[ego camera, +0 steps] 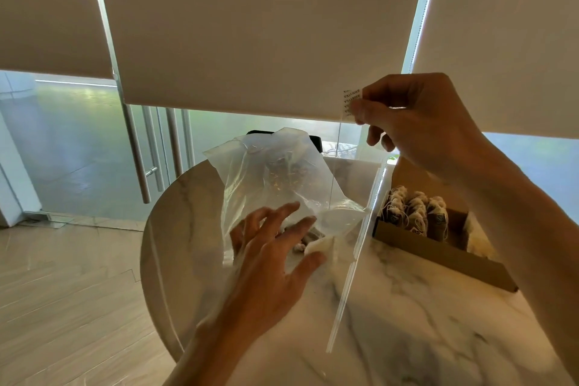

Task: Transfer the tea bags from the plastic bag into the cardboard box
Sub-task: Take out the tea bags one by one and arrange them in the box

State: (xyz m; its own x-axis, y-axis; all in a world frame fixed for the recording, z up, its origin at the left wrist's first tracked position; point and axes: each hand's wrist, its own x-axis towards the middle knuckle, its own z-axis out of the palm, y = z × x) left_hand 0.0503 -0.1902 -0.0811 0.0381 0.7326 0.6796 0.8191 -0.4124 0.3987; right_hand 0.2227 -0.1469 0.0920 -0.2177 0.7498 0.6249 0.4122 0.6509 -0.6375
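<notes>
Pinching a tea bag's paper tag (pixel 352 103), the right hand (pixel 419 125) is lifting its string from the plastic bag (pixel 275 172); the left hand (pixel 275 247), fingers spread, is resting on it beside the cardboard box (pixel 438 257)

Home: marble table (pixel 407 307), roller blinds (pixel 250 25)

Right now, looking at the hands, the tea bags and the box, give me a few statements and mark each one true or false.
1. The right hand pinches a paper tag with a string hanging down. True.
2. The cardboard box holds no tea bags. False: several tea bags stand in it.
3. The left hand lies with spread fingers on the plastic bag. True.
4. The box sits on the wooden floor. False: it sits on the marble table.
</notes>
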